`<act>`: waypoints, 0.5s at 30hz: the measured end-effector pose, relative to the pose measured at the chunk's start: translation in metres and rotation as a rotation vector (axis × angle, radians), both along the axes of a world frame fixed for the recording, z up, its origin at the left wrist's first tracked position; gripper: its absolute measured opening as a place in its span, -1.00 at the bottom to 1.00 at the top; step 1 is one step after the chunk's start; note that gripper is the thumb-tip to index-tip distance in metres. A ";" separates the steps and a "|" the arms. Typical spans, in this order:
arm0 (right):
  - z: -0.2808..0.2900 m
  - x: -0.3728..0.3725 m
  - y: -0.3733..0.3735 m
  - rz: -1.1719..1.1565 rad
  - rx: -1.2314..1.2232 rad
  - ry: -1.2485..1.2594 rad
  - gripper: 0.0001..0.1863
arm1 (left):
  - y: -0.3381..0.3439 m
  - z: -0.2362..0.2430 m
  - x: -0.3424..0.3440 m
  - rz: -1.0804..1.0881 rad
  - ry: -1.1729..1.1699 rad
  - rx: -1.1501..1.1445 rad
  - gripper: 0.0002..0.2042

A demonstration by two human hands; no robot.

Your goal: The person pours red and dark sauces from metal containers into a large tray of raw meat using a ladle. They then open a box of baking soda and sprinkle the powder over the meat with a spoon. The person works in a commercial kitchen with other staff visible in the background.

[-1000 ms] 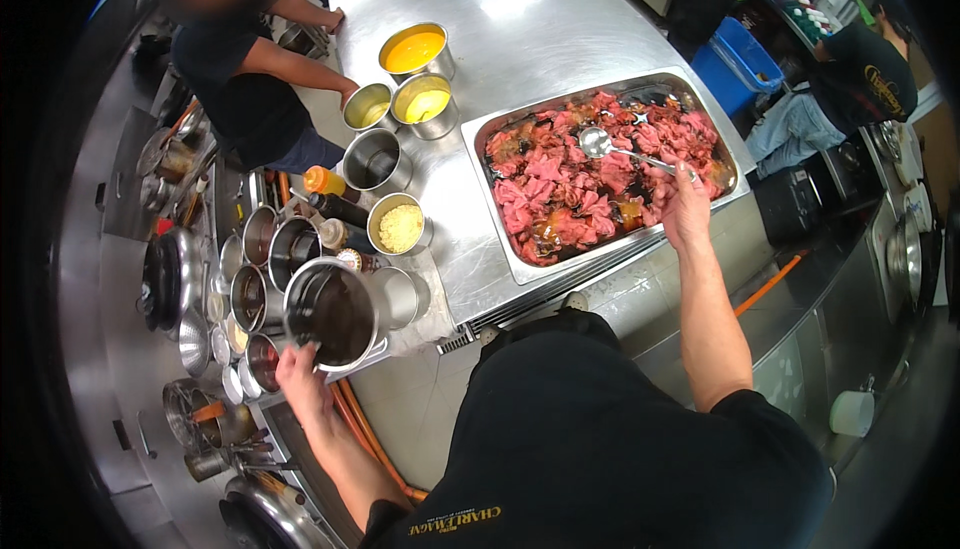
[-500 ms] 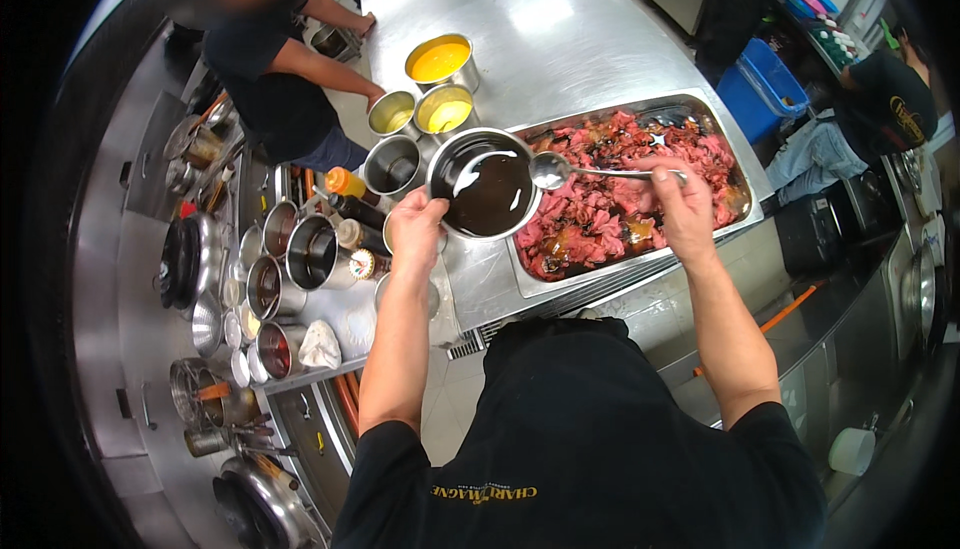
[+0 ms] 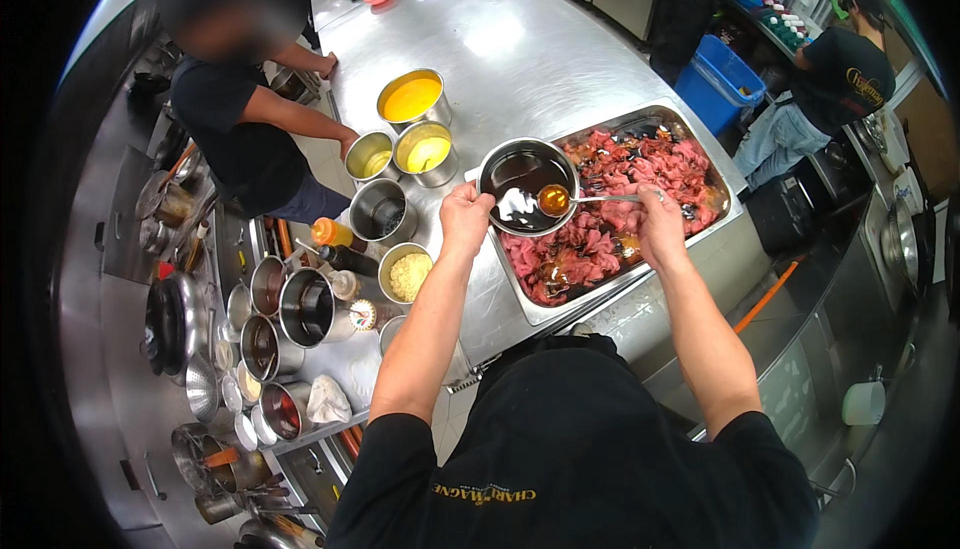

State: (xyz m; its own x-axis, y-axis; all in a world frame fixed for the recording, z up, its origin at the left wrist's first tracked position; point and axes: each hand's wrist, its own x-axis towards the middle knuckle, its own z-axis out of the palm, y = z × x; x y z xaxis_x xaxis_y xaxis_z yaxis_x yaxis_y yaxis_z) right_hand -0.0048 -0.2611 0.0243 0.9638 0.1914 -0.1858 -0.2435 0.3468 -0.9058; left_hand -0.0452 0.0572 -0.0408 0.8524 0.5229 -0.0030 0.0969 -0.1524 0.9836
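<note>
My left hand (image 3: 468,219) grips the rim of a round steel pot (image 3: 528,142) with dark brown sauce inside. This pot is raised over the left part of a steel tray (image 3: 737,212) of raw, reddish sliced meat (image 3: 575,274) with dark sauce pooled among it. In my right hand (image 3: 660,227), fingers closed round its handle, is a metal spoon (image 3: 610,198). Its bowl sits over the pot's right side, at or just above the sauce, and amber liquid shows in it. The pot hides some of the meat.
Left of the tray stand steel pots with yellow liquid (image 3: 410,99), a container of pale minced stuff (image 3: 408,277) and bottles (image 3: 333,233). A co-worker (image 3: 225,114) rests hands at the table's left edge. A blue bin (image 3: 718,79) and other people are beyond the right edge.
The pot has moved right, further over the meat tray. The spoon's bowl has gone from beside the pot's rim to inside it and now holds amber liquid. The view has shifted.
</note>
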 end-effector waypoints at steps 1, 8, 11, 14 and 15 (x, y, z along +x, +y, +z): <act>0.002 -0.003 -0.006 0.009 -0.063 -0.031 -0.75 | 0.001 -0.003 0.003 -0.007 -0.010 0.003 -0.86; 0.011 -0.014 -0.029 0.116 -0.320 -0.427 -0.72 | 0.014 -0.012 0.016 -0.019 -0.004 0.071 -0.88; 0.008 -0.008 0.003 0.020 -0.343 -0.517 -0.73 | 0.014 -0.013 0.020 -0.040 -0.036 0.067 -0.93; -0.006 0.000 0.014 0.008 -0.339 -0.334 -0.74 | 0.017 -0.016 0.025 -0.036 -0.062 0.038 -0.96; -0.010 0.002 0.015 0.016 -0.328 -0.243 -0.74 | 0.017 -0.015 0.025 -0.037 -0.034 0.036 -0.94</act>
